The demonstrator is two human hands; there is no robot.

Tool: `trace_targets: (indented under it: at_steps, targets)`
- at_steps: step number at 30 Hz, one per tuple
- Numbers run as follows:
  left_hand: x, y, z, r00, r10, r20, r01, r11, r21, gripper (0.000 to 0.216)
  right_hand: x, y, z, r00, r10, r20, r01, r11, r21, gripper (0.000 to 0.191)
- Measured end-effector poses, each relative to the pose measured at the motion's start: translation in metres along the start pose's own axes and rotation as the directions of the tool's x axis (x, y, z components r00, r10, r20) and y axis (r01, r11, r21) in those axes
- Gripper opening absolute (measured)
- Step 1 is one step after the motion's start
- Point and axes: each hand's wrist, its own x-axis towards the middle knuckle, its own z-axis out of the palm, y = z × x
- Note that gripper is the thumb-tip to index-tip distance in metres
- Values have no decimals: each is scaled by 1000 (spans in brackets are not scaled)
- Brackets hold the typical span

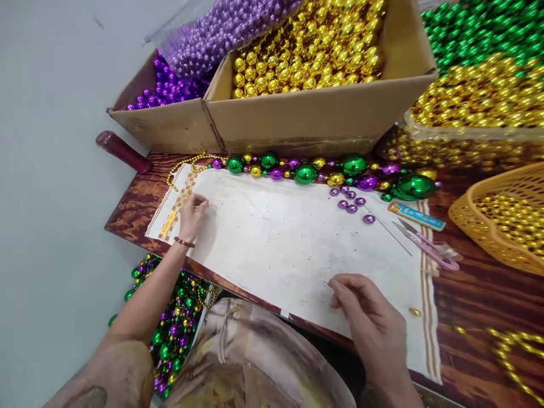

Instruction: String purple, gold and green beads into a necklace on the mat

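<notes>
The left hand (193, 215) lies at the left end of a white cloth (289, 238) spread on the wooden worktop (476, 294). Its fingers are curled with the tips down on the fabric, and I cannot tell whether they pinch anything. The right hand (365, 317) sits at the cloth's near edge with thumb and forefinger pressed together; whatever lies between them is too fine to make out. A single gold bead (415, 311) lies just right of that hand.

Along the cloth's far edge runs a strand of large green, purple and gold beads (306, 170), with loose purple beads (352, 203) just near of it. Pink scissors (429, 246) lie at the right end of the cloth. Behind stand a cardboard box of gold beads (314, 119) and another of purple beads (165, 122). A yellow basket (501, 249) holding gold beads stands far right.
</notes>
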Motion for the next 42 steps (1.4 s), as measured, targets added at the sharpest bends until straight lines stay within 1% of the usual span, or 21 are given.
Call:
trace_targets:
  at_steps: [2, 4, 7, 9, 10, 12, 14, 16, 18, 19, 20, 21, 23, 24, 26, 29, 33, 35, 38, 40, 42]
  targets:
    - [-12, -15, -18, 999, -38, -24, 39, 998, 55, 11, 1, -3, 6, 999, -18, 39, 18, 1000, 5, 17]
    - [-22, -23, -24, 997, -79, -22, 81, 989, 121, 14, 2, -6, 13, 994, -49, 96, 49, 999, 0, 18]
    - [-29, -23, -17, 991, -131, -9, 128, 955, 267, 21, 3, -8, 22, 981, -90, 175, 95, 995, -21, 20]
    - [-29, -21, -9, 988, -156, -20, 153, 927, 342, 20, 3, -7, 25, 975, -94, 201, 103, 994, -35, 19]
    - [-28, -21, -6, 986, -163, -34, 165, 927, 336, 17, 2, -6, 25, 975, -90, 203, 100, 994, -39, 19]
    - [-26, -23, -5, 983, -174, -55, 183, 947, 266, 13, 0, -4, 24, 977, -71, 203, 81, 996, -46, 20]
    - [-24, -26, -9, 981, -180, -69, 190, 963, 189, 11, -1, -2, 22, 978, -54, 201, 65, 997, -51, 21]
    - [-22, -26, -14, 980, -180, -87, 192, 968, 162, 10, -2, -1, 20, 980, -41, 197, 54, 997, -59, 22]
    - [-20, -20, -16, 981, -144, -133, 164, 974, 155, 10, -2, 1, 19, 981, -32, 189, 45, 997, -64, 22]
    - [-19, -13, -14, 985, -99, -141, 119, 983, 143, 10, -2, 2, 20, 982, -27, 187, 40, 997, -66, 22]
    - [-18, -5, -10, 992, -39, -121, 54, 991, 126, 9, -2, 3, 20, 982, -24, 188, 37, 997, -66, 23]
    - [-17, 5, -4, 997, 30, -74, -22, 994, 108, 8, -2, 5, 21, 981, -20, 193, 34, 997, -66, 22]
    - [-14, 25, 14, 987, 145, 73, -151, 985, 84, 6, -3, 8, 22, 979, -15, 202, 28, 998, -61, 23]
    - [-11, 34, 23, 976, 164, 140, -178, 980, 92, 7, -4, 9, 23, 978, -12, 206, 24, 998, -57, 23]
    - [-3, 49, 40, 966, 154, 209, -185, 973, 141, 9, -5, 12, 24, 978, -4, 209, 15, 999, -50, 23]
    - [9, 59, 54, 961, 114, 252, -170, 963, 210, 9, -8, 16, 25, 979, 11, 204, -2, 999, -45, 24]
    - [21, 60, 57, 950, 86, 301, -166, 954, 249, 4, -12, 20, 25, 979, 32, 200, -20, 998, -63, 24]
    - [25, 59, 57, 950, 61, 307, -129, 970, 207, 3, -12, 21, 25, 980, 42, 195, -31, 998, -57, 24]
    - [31, 57, 58, 954, 28, 299, -67, 990, 122, 7, -12, 25, 25, 980, 47, 191, -42, 999, -29, 23]
    - [36, 56, 54, 963, 38, 268, -59, 995, 74, 10, -12, 28, 26, 981, 38, 190, -35, 999, -18, 22]
    - [41, 56, 46, 976, 68, 208, -69, 998, 1, 13, -12, 31, 26, 983, 21, 184, -19, 1000, -13, 21]
